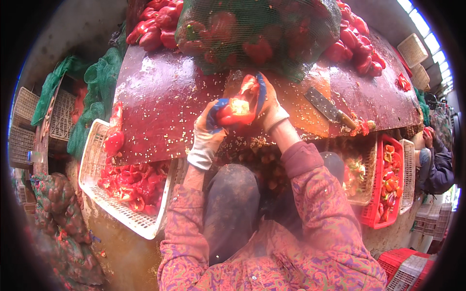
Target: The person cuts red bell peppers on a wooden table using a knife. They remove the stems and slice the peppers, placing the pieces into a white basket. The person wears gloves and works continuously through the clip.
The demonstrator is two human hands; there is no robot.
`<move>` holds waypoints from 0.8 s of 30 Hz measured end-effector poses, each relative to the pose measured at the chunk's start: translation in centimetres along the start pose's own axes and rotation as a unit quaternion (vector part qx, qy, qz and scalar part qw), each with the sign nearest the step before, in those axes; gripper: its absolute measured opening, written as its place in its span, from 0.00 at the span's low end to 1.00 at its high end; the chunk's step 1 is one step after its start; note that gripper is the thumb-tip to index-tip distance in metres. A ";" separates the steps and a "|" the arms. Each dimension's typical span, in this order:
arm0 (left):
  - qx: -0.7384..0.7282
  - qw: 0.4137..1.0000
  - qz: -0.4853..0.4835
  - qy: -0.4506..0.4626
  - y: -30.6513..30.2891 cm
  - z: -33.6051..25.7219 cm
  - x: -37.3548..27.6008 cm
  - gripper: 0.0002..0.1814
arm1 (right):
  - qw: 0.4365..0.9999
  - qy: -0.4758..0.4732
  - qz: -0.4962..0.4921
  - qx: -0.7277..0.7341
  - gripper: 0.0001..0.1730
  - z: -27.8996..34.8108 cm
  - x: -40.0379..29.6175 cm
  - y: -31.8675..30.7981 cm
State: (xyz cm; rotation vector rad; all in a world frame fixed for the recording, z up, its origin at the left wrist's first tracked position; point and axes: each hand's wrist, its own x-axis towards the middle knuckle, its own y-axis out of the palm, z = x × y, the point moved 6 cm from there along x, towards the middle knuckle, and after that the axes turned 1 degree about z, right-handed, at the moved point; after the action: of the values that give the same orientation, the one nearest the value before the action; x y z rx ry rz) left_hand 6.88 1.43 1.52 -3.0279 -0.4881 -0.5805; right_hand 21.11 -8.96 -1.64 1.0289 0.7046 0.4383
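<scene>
Both my hands wear white work gloves with blue palms and meet over the near part of a red, seed-strewn tabletop. My left hand grips an opened red bell pepper from the left, its pale inside showing. My right hand holds the pepper's other side, its fingers upright along a raised piece of red flesh. Whether the two parts are still joined, I cannot tell. A cleaver with a wooden handle lies on the table to the right, touched by neither hand. Behind my hands stands a green mesh sack full of red peppers.
Whole red peppers are piled beside the sack. A white plastic crate with red pepper pieces stands at the table's left edge. At right are a crate of pale scraps and a red crate of peppers. Another person sits far right.
</scene>
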 end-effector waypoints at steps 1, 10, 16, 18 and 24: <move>-0.020 1.000 -0.011 0.006 -0.4 -0.4 -0.1 0.27 | 0.998 0.009 -0.036 0.045 0.21 -0.5 -0.4 0.2; -0.421 0.896 -0.076 -0.121 -3.3 0.0 -4.2 0.20 | 0.972 -0.110 0.174 -0.110 0.12 -0.2 -0.8 5.6; -0.529 0.836 -0.042 -0.137 -2.5 -1.4 -2.7 0.21 | 0.795 -0.109 0.196 -0.564 0.18 -2.3 -4.3 14.9; -0.464 0.873 -0.055 -0.138 -5.1 0.2 -3.5 0.21 | 0.745 0.013 0.235 -0.624 0.18 -4.1 -5.5 13.4; -0.134 0.989 -0.048 -0.029 -5.9 -1.8 -3.5 0.19 | 0.690 0.051 0.306 -0.654 0.23 -6.1 -7.2 11.6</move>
State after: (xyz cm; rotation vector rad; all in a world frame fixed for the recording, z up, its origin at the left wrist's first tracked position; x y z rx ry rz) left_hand 1.32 5.88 1.71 -3.2981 -0.6075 -0.6109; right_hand 11.62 -4.42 8.99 -0.2106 -0.0291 1.3417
